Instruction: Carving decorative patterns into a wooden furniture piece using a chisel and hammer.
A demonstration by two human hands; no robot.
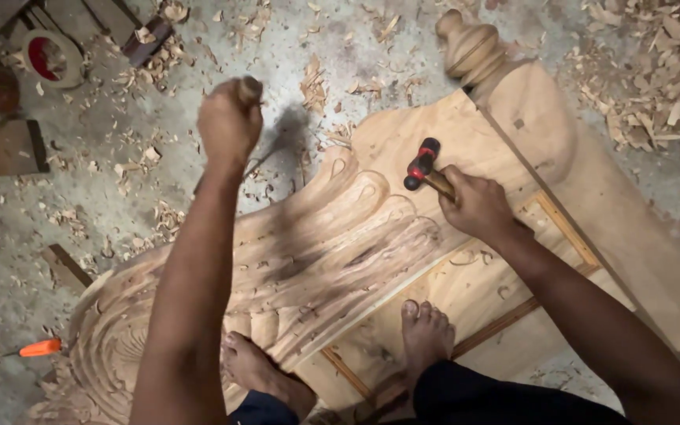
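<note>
A large carved wooden panel with curled relief lies flat on the floor under my bare feet. My left hand is raised above its upper left edge, closed around the wooden handle of a chisel; the blade is hidden. My right hand rests over the panel's right part and grips a small hammer with a black and red head and a wooden handle. A turned wooden finial tops the panel's post at the upper right.
Wood shavings cover the concrete floor. An orange-handled tool lies at the lower left. Wooden blocks, a tape roll and scrap pieces sit at the left.
</note>
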